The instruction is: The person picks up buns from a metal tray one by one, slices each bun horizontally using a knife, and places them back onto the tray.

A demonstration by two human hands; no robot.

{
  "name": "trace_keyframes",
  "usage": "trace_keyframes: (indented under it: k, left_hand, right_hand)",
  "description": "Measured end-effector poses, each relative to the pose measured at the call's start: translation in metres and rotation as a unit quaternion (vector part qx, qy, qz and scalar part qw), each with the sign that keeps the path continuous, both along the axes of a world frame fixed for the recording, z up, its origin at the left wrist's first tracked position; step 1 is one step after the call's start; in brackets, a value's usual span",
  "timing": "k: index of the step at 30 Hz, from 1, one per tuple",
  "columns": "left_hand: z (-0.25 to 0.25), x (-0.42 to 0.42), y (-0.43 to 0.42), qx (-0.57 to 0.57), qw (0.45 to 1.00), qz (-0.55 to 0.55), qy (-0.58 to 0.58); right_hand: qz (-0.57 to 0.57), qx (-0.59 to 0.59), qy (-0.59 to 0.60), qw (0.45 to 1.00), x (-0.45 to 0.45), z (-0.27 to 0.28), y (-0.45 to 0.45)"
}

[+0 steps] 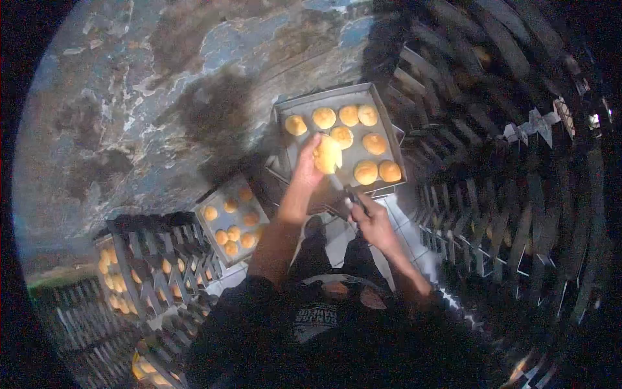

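Observation:
My left hand [308, 165] is closed around a golden bread bun [328, 155], held above a square metal baking tray [312, 100]. In my right hand [374, 223] is a knife [350, 194] with a dark handle. Its pale blade points up and left, its tip close to the lower edge of the held bun; whether it touches or enters the bread I cannot tell. Several more round buns [374, 143] lie spread over the tray, and one bun [341, 137] sits just beside the held one.
Another tray [223, 194] of buns lies lower left. Dark slatted racks [172, 259] with more buns stand at the left, and taller dark racks [479, 214] line the right. A stained, peeling wall [162, 97] rises at upper left. White floor tiles [334, 236] show below.

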State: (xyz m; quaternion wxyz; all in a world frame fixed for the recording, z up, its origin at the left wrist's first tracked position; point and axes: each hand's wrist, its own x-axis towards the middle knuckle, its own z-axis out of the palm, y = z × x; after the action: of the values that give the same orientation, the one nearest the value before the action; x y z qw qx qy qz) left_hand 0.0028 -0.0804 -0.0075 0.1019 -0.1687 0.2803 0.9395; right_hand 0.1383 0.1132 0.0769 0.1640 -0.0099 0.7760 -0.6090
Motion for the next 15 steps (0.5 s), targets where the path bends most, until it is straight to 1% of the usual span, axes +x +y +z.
trace_keyframes:
  k: [1, 2, 3, 4, 5, 7, 8, 9, 11, 12, 13, 14, 15]
  left_hand:
    - [-0.008, -0.005, -0.009, 0.003, 1.0, 0.003, -0.004]
    - [-0.02, -0.009, -0.019, 0.024, 1.0, -0.017, 0.004]
    - [-0.021, -0.01, -0.024, 0.043, 0.998, -0.033, 0.012]
    - [-0.023, -0.006, -0.026, 0.044, 0.998, -0.045, 0.018]
    - [-0.027, 0.001, -0.023, 0.045, 0.998, -0.043, 0.011]
    - [-0.026, 0.013, -0.003, 0.076, 0.997, -0.001, -0.021]
    - [-0.024, 0.019, 0.006, 0.075, 0.996, 0.009, -0.037]
    - [-0.036, 0.019, 0.004, 0.075, 0.996, 0.011, -0.042]
    - [-0.068, 0.012, -0.003, 0.098, 0.995, -0.004, -0.032]
    - [-0.071, 0.007, -0.009, 0.126, 0.991, -0.013, -0.041]
    - [-0.078, 0.0, -0.019, 0.13, 0.99, -0.011, -0.045]
    - [-0.086, -0.01, -0.029, 0.088, 0.995, -0.001, -0.04]
    - [-0.095, -0.018, -0.038, 0.046, 0.998, 0.007, -0.037]
  right_hand:
    - [0.003, 0.003, -0.004, 1.0, 0.013, -0.013, 0.007]
    - [-0.006, 0.049, 0.013, 0.999, 0.027, -0.029, 0.014]
    - [-0.011, 0.094, 0.03, 0.995, 0.034, -0.034, 0.017]
    - [-0.014, 0.044, -0.057, 0.997, 0.038, -0.042, 0.018]
    - [-0.012, 0.045, -0.064, 0.997, 0.037, -0.053, 0.017]
    - [-0.025, 0.078, -0.122, 0.989, 0.011, -0.045, -0.003]
    - [0.007, 0.06, -0.094, 0.994, -0.002, -0.058, -0.009]
    - [0.01, 0.06, -0.099, 0.993, -0.013, -0.075, -0.018]
    - [-0.012, -0.07, -0.081, 0.994, -0.028, -0.1, -0.034]
    - [-0.014, -0.091, -0.087, 0.992, -0.026, -0.102, -0.035]
    - [-0.013, -0.088, -0.09, 0.992, -0.015, -0.113, -0.027]
    - [-0.018, -0.094, -0.146, 0.985, 0.002, -0.124, -0.012]
    - [-0.013, -0.07, -0.124, 0.99, 0.028, -0.141, 0.007]
